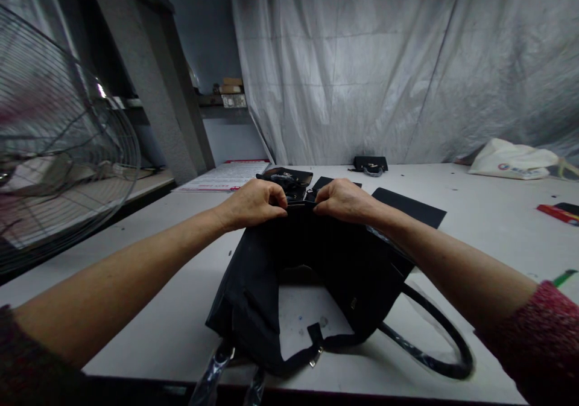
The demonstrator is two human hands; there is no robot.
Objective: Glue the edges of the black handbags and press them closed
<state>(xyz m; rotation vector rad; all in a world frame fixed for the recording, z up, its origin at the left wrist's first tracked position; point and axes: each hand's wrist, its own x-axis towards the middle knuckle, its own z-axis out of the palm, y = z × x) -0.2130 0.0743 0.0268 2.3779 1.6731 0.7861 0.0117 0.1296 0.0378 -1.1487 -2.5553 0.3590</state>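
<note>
A black handbag [253, 297] lies on the white table, spread so the tabletop shows through the gap in its middle. My left hand [256, 204] pinches the bag's far edge between thumb and fingers. A short way to the right, my right hand [346, 201] pinches the same edge. One dark handle [447, 339] loops out on the right, and a plastic-wrapped handle [212, 370] hangs over the near table edge. Near the front, a metal zipper pull [316, 358] rests by a small black tab. The bag's dark inside shows little detail.
Beyond my hands lie small black pieces [289, 180], a black sheet [409, 206] and a small black purse [371, 164]. A white cloth bag [511, 160] and a red box [557, 213] lie right. A caged fan [67, 134] stands left; silvery sheeting [344, 62] hangs behind.
</note>
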